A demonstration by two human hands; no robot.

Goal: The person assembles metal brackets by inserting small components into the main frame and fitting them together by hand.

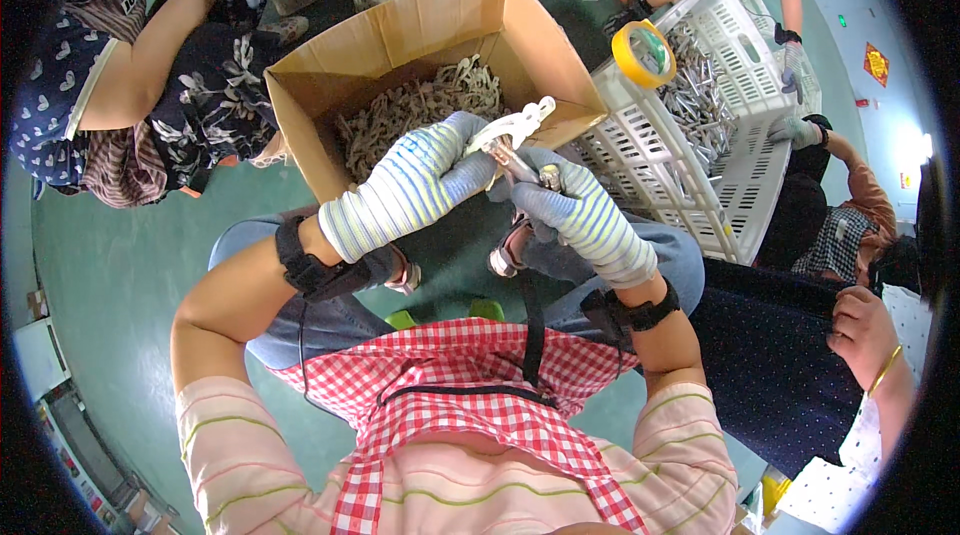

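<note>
A gloved left hand [440, 167] closes its fingers on a white plastic part [512, 125] while the right hand [556, 203] grips a small metal piece [549, 176] against it. Just beyond the fingers, a cardboard box [420, 35] stays heaped with similar parts, and a white crate [690, 135] of metal pieces sits right, suggesting much work remains.

Just in front of the cardboard box [400, 45], the left hand [440, 170] and right hand [560, 200] together gripped a white plastic part [515, 125].

Both forearms come up from lower edge, bent at elbows, black straps on wrists. Left hand [440, 170] & right hand [560, 200], both in striped gloves, meet at centre, fingers curled shut, fingertips nearly touching.
</note>
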